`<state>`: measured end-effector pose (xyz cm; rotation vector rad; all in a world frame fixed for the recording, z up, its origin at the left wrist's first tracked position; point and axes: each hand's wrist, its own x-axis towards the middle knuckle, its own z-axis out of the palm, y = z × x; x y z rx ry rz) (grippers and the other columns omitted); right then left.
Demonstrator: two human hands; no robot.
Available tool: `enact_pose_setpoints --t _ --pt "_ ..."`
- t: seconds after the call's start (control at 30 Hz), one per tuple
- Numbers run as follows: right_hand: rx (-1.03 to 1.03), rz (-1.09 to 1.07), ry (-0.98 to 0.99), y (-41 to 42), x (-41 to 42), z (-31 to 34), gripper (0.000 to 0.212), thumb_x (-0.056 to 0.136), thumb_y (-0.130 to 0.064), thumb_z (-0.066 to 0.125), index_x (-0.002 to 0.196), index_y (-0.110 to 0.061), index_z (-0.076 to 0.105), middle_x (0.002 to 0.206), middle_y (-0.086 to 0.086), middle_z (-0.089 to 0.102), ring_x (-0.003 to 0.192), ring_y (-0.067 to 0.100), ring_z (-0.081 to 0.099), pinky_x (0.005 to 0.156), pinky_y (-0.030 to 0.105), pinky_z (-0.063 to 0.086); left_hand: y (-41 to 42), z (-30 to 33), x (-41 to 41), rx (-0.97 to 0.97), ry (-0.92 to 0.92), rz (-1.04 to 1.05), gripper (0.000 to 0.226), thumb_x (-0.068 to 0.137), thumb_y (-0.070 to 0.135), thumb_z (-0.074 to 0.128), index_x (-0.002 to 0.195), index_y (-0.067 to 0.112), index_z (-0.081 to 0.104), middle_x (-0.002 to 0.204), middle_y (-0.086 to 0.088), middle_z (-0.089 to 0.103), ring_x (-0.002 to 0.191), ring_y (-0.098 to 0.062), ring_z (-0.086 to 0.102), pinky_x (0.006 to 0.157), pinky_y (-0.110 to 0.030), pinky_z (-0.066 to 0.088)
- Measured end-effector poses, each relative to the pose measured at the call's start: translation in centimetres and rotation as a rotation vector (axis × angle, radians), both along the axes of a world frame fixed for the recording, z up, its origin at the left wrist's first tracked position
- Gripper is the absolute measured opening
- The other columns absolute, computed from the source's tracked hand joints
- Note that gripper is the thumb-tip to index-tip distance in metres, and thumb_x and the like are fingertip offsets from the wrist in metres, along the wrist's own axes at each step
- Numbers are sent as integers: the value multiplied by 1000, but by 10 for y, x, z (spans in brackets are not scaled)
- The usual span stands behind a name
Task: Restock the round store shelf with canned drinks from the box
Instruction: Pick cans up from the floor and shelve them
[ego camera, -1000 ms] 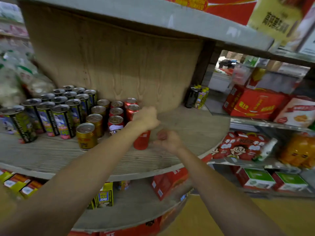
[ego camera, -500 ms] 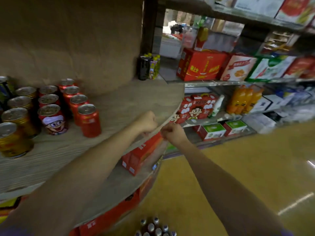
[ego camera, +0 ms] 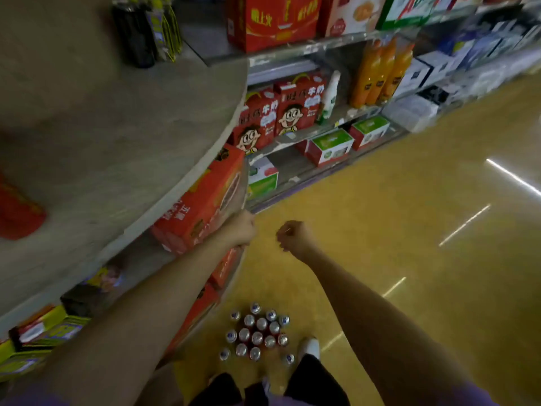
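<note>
The round wooden shelf (ego camera: 123,148) fills the upper left, with one red can (ego camera: 17,212) blurred at its left edge. Several red cans with silver tops (ego camera: 257,335) stand clustered on the yellow floor between my arms; no box is visible around them. My left hand (ego camera: 241,230) is curled into a fist beside the shelf's rim, holding nothing. Just to its right my right hand (ego camera: 294,237) is also fisted and empty, out over the floor.
Red cartons (ego camera: 202,200) lie on the round shelf's lower tier. A straight metal shelf unit (ego camera: 322,127) behind holds red milk boxes, orange bottles (ego camera: 380,71) and green-white boxes. Dark bottles (ego camera: 137,30) stand at the round shelf's back. My white shoe (ego camera: 310,347) is beside the cans.
My left hand let go of a red can on the shelf. Both hands drew back off the shelf and lowered as my view swung right and down to the cans on the floor.
</note>
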<state>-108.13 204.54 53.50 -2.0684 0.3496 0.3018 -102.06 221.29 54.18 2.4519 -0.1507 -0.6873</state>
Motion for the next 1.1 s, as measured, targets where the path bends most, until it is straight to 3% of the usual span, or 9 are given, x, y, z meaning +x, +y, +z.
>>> enact_pose_setpoints --t 0.1,0.2,0.33,0.47,0.6,0.77,0.87,1.0,1.1 --pt "25 -21 81 -23 -3 -47 20 88 -1 56 72 -12 62 67 12 63 56 23 58 59 40 55 -20 -32 -4 23 29 17 41 87 -2 46 50 10 33 48 -14 37 45 -31 44 48 -29 36" --pt "12 -20 161 -38 -6 -97 21 85 -4 57 71 -19 64 71 10 68 60 27 63 58 44 56 -37 -80 -12 64 99 106 28 86 3 49 59 5 40 61 -24 50 59 -38 56 52 -35 38" --pt "-19 64 264 -52 -7 -163 18 85 -4 56 82 -18 68 78 -1 66 69 18 61 56 22 45 -54 -162 -34 100 208 199 28 87 4 52 62 14 43 70 -11 51 69 -26 53 62 -31 34" --pt "-18 36 376 -55 -17 -256 23 77 -5 52 71 -25 61 78 6 69 78 30 65 68 35 50 -62 -235 -55 115 272 299 39 86 6 53 54 19 33 59 0 39 66 -26 46 60 -30 28" --pt "-29 48 488 -51 -39 -319 16 89 -11 53 93 -10 68 92 12 71 88 29 64 68 30 39 -66 -312 -83 122 370 430 20 91 12 51 71 15 50 73 -6 56 75 -21 51 66 -30 36" --pt "-37 43 675 -38 -99 -448 22 96 -14 50 109 -6 66 112 14 67 106 30 61 74 23 39 -62 -447 -133 156 499 588 14 91 14 54 89 7 66 97 -18 67 94 -30 62 80 -37 46" --pt "-82 116 695 -22 -132 -521 15 93 -13 51 92 -4 63 106 20 67 102 36 62 72 30 39 -51 -528 -174 189 567 648 23 94 20 53 101 4 68 103 -19 68 98 -32 62 84 -39 49" --pt "-47 25 748 4 -160 -617 14 86 -10 57 93 -5 67 95 17 72 93 35 65 69 31 42 -29 -621 -216 193 701 724 19 88 19 53 97 14 68 100 -14 70 97 -33 64 87 -43 53" --pt "-30 14 768 20 -173 -678 14 83 -8 54 88 -15 65 89 10 71 87 29 66 70 31 47 -13 -675 -230 174 788 742 28 92 11 51 116 8 65 116 -14 67 109 -31 63 94 -39 52"
